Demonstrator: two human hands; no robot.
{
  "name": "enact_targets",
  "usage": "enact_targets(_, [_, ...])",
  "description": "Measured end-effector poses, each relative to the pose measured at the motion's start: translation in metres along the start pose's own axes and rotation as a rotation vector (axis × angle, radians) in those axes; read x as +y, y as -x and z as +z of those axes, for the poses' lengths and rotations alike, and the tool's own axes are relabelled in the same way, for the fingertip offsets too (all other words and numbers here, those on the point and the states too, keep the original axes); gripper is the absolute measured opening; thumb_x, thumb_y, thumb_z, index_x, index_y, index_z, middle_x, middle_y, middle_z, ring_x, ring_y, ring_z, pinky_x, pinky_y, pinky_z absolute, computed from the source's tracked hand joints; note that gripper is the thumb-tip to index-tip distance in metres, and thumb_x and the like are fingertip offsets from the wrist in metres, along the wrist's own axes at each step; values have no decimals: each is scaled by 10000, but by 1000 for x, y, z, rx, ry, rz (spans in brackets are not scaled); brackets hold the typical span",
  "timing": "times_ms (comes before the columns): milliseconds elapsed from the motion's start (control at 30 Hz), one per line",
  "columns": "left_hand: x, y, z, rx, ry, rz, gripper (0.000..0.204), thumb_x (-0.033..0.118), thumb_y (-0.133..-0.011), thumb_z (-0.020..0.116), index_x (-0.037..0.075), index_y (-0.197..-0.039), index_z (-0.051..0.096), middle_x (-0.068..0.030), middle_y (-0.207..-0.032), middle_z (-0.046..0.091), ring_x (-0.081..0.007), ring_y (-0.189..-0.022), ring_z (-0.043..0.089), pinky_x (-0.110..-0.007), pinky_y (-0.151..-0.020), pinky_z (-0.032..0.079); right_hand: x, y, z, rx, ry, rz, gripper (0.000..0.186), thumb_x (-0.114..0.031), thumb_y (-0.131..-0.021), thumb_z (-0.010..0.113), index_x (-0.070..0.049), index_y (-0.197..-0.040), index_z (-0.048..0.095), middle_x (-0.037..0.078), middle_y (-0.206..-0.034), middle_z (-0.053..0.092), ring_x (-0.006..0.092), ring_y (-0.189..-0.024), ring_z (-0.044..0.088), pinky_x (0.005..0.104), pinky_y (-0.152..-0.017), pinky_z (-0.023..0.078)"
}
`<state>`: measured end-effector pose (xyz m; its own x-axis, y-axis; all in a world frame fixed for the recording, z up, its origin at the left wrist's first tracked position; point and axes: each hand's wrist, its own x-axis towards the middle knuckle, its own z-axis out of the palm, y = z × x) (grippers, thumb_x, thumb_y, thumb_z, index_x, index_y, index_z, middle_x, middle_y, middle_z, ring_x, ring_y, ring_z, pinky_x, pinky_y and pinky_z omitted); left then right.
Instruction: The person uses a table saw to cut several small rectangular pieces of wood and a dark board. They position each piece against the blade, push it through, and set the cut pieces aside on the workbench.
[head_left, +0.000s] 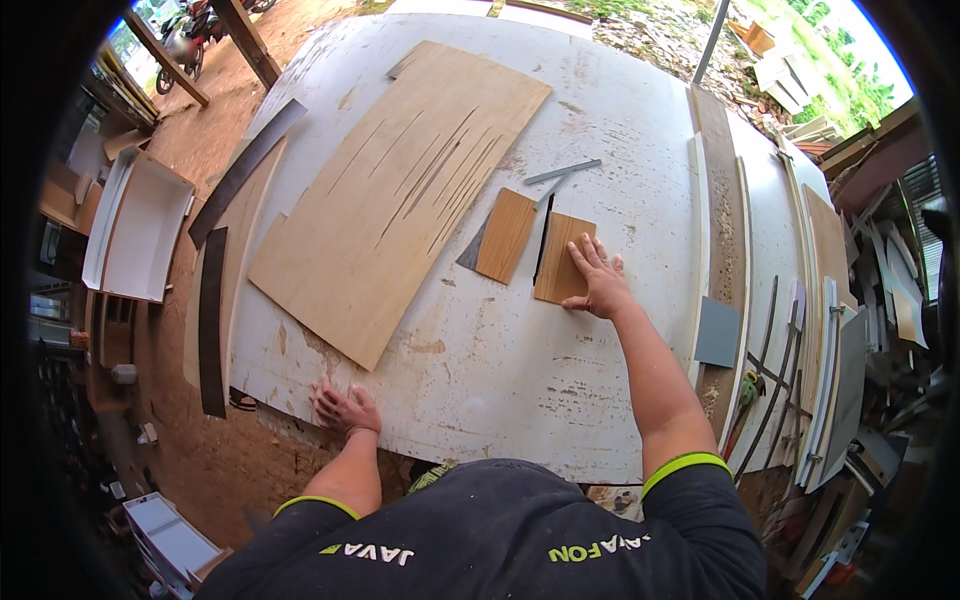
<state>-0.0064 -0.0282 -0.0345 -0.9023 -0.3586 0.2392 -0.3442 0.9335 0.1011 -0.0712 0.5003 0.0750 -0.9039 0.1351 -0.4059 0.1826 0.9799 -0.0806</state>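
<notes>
Plywood (385,190), grey strip (563,172), brown board (560,258) under splayed right grip (604,287), splayed left grip (350,411) on table (490,380)

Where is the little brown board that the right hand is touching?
In the head view, the little brown board lies right of centre on the white tabletop, partly under the right hand, just right of another brown board.

Daylight is coming in from outside, glaring at the upper right beyond the grass (832,62). The fisheye is bending the tabletop (480,375), and blackness is ringing the view.
</notes>
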Motion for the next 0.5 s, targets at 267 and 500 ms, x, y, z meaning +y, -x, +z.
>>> enact_targets(267, [2,0,-5,-60,3,-30,711,349,-915,603,115,-1551,390,-195,-1624,371,-418,-1488,330,-577,-1191,257,1,-1,-7,-18,-8,-3,1274,-673,-704,824,-312,-1687,99,11,-1771,27,239,-1626,51,588,-1297,146])
enact_targets(500, [-5,-1,4,-9,9,22,695,359,-923,592,110,-1543,401,-185,-1553,434,-421,-1468,352,-579,-1174,281,8,-7,-4,-5,-23,-3,1259,-677,-719,813,-322,-1687,90,19,-1771,30,249,-1626,52,605,-1292,143])
